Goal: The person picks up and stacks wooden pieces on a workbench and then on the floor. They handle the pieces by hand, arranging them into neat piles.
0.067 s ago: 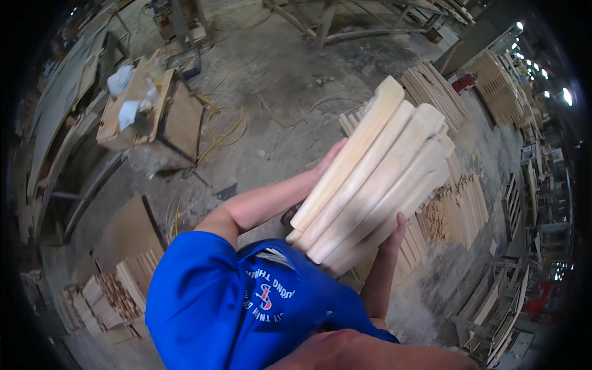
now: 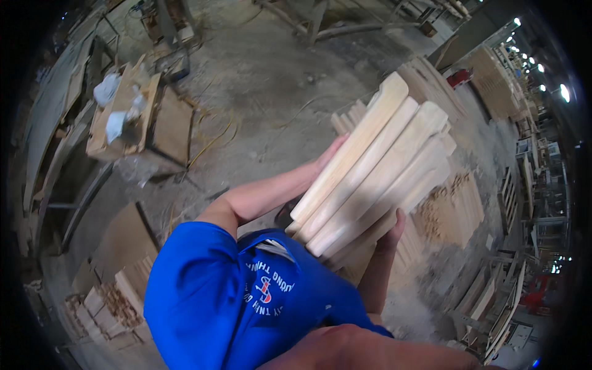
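In front of my chest I carry a bundle of pale, smoothly shaped wooden pieces [image 2: 370, 172], several lying side by side, with rounded, widened far ends. My left hand [image 2: 333, 150] grips the bundle along its left side, fingers mostly hidden behind the wood. My right hand [image 2: 393, 232] holds its lower right side, the thumb showing against the edge. The bundle tilts up and away to the right. Its near ends lie close to my blue shirt [image 2: 246, 296].
Stacked wood pieces [image 2: 453, 209] lie on the floor at right, with more stacks [image 2: 425, 86] beyond. A wooden crate [image 2: 166, 126] bearing plastic bags stands at left, near a yellow cable [image 2: 213, 145]. Another wood pile [image 2: 105, 308] is at lower left. Wooden frames [image 2: 493, 302] stand lower right.
The surroundings have shifted slightly left in view as I turn or step. Both hands keep their hold on the wooden pieces.
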`<act>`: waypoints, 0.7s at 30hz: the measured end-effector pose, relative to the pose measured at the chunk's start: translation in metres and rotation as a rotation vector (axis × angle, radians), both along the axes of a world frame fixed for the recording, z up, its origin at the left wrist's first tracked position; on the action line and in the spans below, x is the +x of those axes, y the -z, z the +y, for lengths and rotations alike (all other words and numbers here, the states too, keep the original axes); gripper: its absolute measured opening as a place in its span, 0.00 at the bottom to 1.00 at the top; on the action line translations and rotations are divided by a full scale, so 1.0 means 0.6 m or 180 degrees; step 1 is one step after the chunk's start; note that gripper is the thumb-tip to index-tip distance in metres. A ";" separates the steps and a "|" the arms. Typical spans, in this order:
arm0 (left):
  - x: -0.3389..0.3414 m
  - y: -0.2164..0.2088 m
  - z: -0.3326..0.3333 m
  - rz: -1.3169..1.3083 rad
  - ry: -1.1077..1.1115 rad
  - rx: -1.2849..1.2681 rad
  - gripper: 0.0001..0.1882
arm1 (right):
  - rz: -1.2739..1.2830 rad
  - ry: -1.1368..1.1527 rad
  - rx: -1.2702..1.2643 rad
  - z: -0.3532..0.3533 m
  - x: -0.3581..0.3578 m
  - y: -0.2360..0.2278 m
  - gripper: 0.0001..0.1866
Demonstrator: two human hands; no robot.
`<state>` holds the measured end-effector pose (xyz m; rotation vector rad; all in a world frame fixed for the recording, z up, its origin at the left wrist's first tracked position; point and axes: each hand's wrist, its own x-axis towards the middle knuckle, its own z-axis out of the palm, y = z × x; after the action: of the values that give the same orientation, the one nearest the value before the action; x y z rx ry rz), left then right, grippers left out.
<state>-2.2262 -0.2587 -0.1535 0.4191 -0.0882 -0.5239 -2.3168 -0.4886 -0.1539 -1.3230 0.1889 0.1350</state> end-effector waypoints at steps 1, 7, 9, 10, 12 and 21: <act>0.056 -0.015 -0.005 -0.0009 0.0231 -0.0079 0.35 | -0.0038 0.0039 -0.0061 -0.017 0.038 0.004 0.30; 0.331 -0.044 0.054 -0.0148 0.0501 -0.0303 0.36 | -0.0022 0.0438 0.1101 0.067 0.310 -0.029 0.33; 0.415 -0.043 0.081 -0.0140 0.0483 -0.0201 0.36 | -0.0060 0.0551 0.1103 0.097 0.393 -0.027 0.33; 0.459 -0.043 0.095 -0.0153 0.0501 -0.0183 0.35 | -0.0048 0.0520 0.1111 0.111 0.437 -0.027 0.33; 0.559 -0.035 0.145 -0.0210 0.0599 -0.0262 0.35 | -0.0025 0.0383 0.1251 0.158 0.535 -0.024 0.34; 0.961 -0.091 0.316 -0.0176 0.1082 -0.0499 0.34 | -0.0123 0.0589 0.1253 0.341 0.924 -0.035 0.32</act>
<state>-1.6495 -0.0689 -0.0988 0.2654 -0.2553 -0.8342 -1.7622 -0.2839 -0.1329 -0.9105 0.2376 -0.0115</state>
